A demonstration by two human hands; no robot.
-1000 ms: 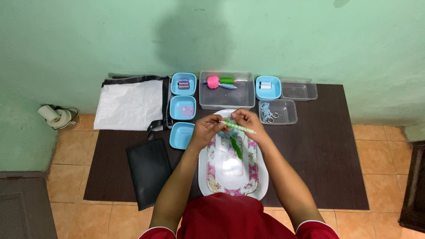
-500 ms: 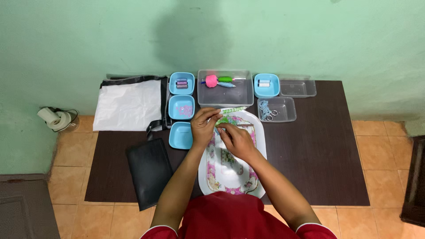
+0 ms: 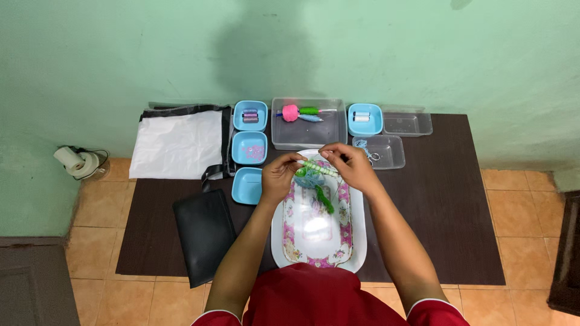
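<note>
My left hand (image 3: 281, 175) and my right hand (image 3: 350, 166) meet above the far end of a white oval tray with a pink floral rim (image 3: 357, 238). Between the fingertips of both hands runs a thin pale-green beaded stick (image 3: 319, 168). Beneath it hangs a small blue-and-green bundle (image 3: 311, 179) with a dark green strip (image 3: 325, 200) dangling over the tray. My left fingers pinch the stick's left end, while my right fingers close on its right part.
A dark table (image 3: 435, 205) holds several blue tubs (image 3: 249, 148), a clear box (image 3: 308, 130) with a pink ball and green items, a clear tub with scissors (image 3: 380, 151), a white bag (image 3: 178, 142) and a black pouch (image 3: 204, 232). Tiled floor surrounds it.
My right hand has risen from the tray back up to the stick's right end. The blue-and-green bundle hangs under the stick again. The left hand has barely shifted.
</note>
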